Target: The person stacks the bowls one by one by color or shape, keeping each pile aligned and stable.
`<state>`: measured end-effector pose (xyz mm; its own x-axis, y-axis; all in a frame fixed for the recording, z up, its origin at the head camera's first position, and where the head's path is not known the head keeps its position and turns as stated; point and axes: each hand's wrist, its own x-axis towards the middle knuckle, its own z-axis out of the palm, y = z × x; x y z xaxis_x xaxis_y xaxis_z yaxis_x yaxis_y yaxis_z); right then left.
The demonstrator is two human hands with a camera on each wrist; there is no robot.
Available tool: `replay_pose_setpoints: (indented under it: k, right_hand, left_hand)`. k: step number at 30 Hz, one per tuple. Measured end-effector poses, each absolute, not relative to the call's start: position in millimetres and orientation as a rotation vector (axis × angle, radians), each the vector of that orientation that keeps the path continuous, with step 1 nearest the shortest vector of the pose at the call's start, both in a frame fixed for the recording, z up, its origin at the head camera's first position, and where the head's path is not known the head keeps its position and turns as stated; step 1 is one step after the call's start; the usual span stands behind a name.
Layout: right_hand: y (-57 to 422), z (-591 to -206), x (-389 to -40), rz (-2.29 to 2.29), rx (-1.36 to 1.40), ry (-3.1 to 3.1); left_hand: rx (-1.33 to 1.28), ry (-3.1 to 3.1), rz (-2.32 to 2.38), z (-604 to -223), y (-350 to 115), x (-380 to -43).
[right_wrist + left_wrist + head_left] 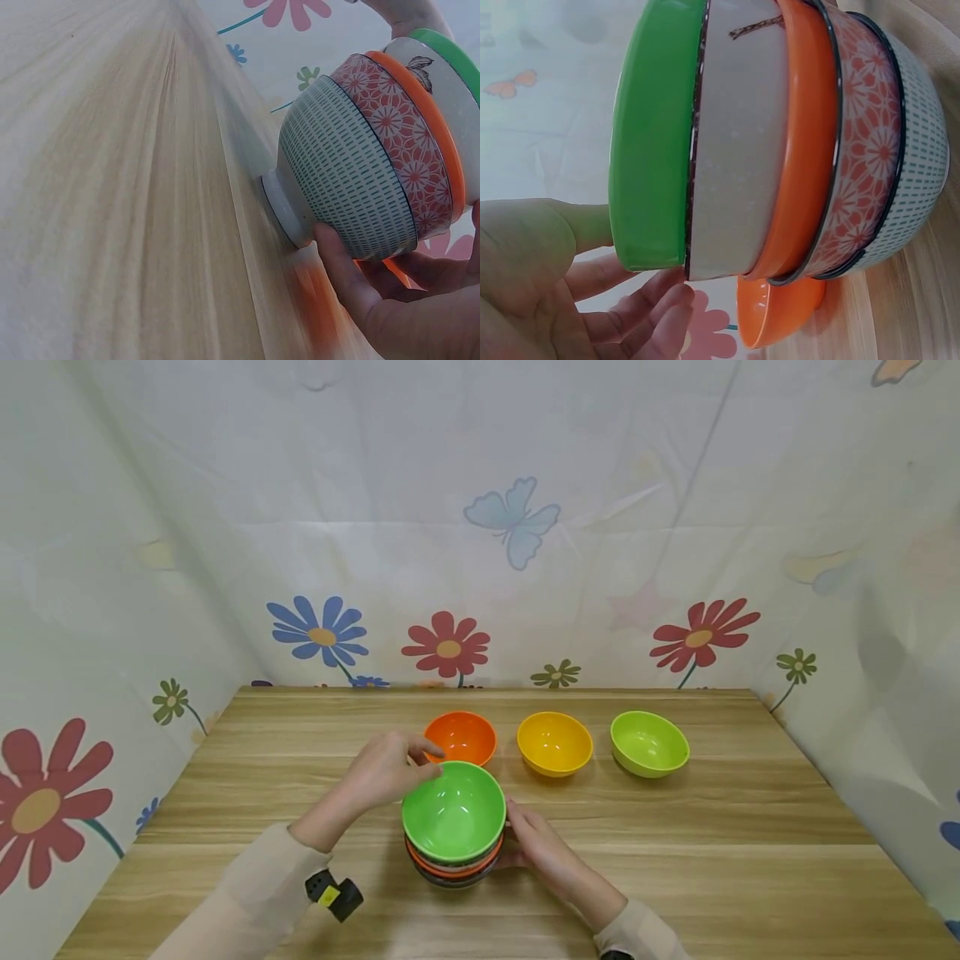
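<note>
A nested stack of several bowls is between my hands. On top sits a bright green bowl (453,814); below it come a white bowl (739,142) with a dark rim, an orange bowl (808,142), a red flower-patterned bowl (866,135) and, lowest, a white bowl with green dashes (337,165). My left hand (386,768) pinches the green bowl's rim at the far left side. From the right, my right hand (543,852) grips the stack low down, its thumb by the foot of the dashed bowl and its other fingers partly hidden behind.
Behind the stack, three single bowls stand in a row on the wooden table (712,843): an orange-red bowl (468,735), a yellow bowl (555,743) and a lime-green bowl (649,743). A flower-printed curtain (585,593) hangs along the table's back and sides.
</note>
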<state>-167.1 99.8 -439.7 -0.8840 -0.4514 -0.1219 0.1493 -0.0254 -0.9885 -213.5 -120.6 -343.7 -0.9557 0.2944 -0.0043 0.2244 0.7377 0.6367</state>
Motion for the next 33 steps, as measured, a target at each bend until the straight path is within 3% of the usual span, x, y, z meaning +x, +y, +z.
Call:
replay_pose_setpoints:
  k: [33]
  right_hand:
    - [99,-443,-167,-1.963,-0.295,1.859]
  left_hand:
    - [0.210,2.885,1.099,-371,-147,-254]
